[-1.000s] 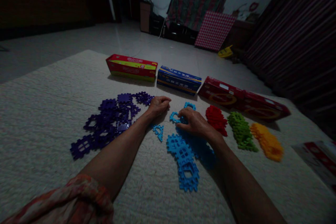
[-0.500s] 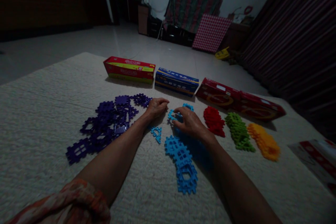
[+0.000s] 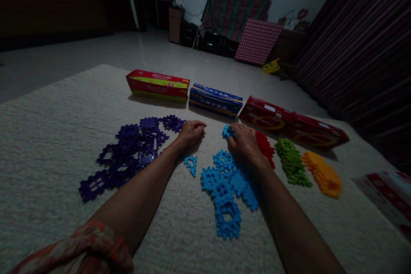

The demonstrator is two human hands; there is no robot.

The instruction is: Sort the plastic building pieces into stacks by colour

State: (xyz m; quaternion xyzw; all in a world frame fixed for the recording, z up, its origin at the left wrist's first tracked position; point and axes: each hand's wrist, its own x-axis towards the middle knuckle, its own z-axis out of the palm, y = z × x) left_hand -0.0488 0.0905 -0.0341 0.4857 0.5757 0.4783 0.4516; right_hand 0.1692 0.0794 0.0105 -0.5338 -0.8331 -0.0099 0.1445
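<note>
My right hand [image 3: 244,139] has its fingers bent over a light blue toothed building piece [image 3: 227,131], gripping it at the top of the light blue group. Below lies a loose heap of light blue building pieces [image 3: 221,190], several with window-like openings. My left hand [image 3: 192,132] rests on the mat with its fingers curled together; what they hold, if anything, is hidden. Near its wrist lies a light blue triangular piece [image 3: 191,165]. Left of that arm spreads a pile of purple building pieces [image 3: 126,154].
Red pieces [image 3: 266,150], partly covered by my right hand, green pieces [image 3: 292,162] and orange pieces [image 3: 323,174] lie in stacks to the right. Behind stand a red-and-yellow box [image 3: 157,87], a blue box [image 3: 215,101] and dark red boxes [image 3: 293,122] on the pale mat [image 3: 64,137].
My right hand has moved right and slightly away from me, to the upper light blue piece and over part of the red stack. More light blue pieces show below it. My left hand stays put.
</note>
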